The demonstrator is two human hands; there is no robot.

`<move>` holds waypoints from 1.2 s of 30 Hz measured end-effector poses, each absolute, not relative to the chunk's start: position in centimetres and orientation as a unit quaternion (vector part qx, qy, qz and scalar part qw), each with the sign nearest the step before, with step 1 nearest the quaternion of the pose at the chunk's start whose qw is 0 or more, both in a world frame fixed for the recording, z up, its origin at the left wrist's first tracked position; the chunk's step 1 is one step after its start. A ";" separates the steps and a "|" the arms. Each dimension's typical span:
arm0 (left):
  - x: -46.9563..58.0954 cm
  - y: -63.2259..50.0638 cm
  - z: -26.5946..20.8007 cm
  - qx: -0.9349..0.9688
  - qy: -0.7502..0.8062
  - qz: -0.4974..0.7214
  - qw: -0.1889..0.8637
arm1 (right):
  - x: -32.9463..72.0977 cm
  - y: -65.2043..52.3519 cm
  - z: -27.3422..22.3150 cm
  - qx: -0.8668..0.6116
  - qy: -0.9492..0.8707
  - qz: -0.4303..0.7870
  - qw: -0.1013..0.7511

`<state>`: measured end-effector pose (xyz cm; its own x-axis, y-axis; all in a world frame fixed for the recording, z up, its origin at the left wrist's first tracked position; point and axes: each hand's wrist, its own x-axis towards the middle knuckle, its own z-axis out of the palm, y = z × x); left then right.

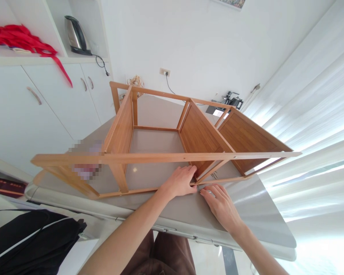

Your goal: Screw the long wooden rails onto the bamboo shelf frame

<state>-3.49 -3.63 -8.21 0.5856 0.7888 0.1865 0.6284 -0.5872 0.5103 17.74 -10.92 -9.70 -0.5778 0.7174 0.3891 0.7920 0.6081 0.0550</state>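
Observation:
A wooden shelf rack [166, 157] lies on its side, its shelves standing upright between the rails. My left hand [180, 181] reaches through the frame and is closed on the near lower rail, where the middle shelf [199, 141] meets it. Just to the right, my right hand [219, 202] is low over the tabletop, with fingertips pinched around a small thin metal piece [198, 188] close to that rail. Whether this piece is a screw or a key is too small to tell. Several small metal screws [214, 175] lie on the table inside the frame, beyond my right hand.
The grey table [263, 206] has a rounded front edge. A blurred patch [87, 160] covers something at the rack's left end. Black equipment [232, 101] stands at the back right, near the curtain [312, 114]. A kettle [76, 36] and red ribbon [23, 38] sit on shelving. Black fabric [31, 240] lies lower left.

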 end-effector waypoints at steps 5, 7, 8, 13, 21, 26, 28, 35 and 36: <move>-3.4 -3.5 -8.6 0.871 0.402 0.208 0.190 | 18.4 -11.3 -9.9 -0.405 -0.895 -0.110 0.150; -3.4 -3.4 -8.7 0.872 0.400 0.210 0.190 | 18.5 -11.4 -9.8 -0.400 -0.897 -0.112 0.148; -3.4 -3.4 -8.7 0.871 0.400 0.210 0.192 | 18.5 -11.4 -9.7 -0.402 -0.897 -0.113 0.145; -3.4 -3.4 -8.6 0.869 0.405 0.203 0.199 | 18.0 -11.1 -9.0 -0.426 -0.887 -0.133 0.117; -3.4 -3.5 -8.4 0.868 0.411 0.193 0.200 | 17.8 -10.7 -8.7 -0.430 -0.883 -0.155 0.103; -3.4 -3.4 -8.4 0.870 0.412 0.188 0.197 | 17.5 -10.7 -8.5 -0.433 -0.881 -0.162 0.097; -3.4 -3.4 -8.5 0.871 0.408 0.194 0.195 | 17.4 -10.8 -8.5 -0.434 -0.881 -0.165 0.094; -3.4 -3.6 -8.2 0.873 0.413 0.176 0.192 | 16.9 -11.0 -8.4 -0.430 -0.879 -0.192 0.081; -3.5 -3.6 -8.2 0.873 0.412 0.174 0.192 | 16.7 -11.1 -8.4 -0.432 -0.876 -0.201 0.078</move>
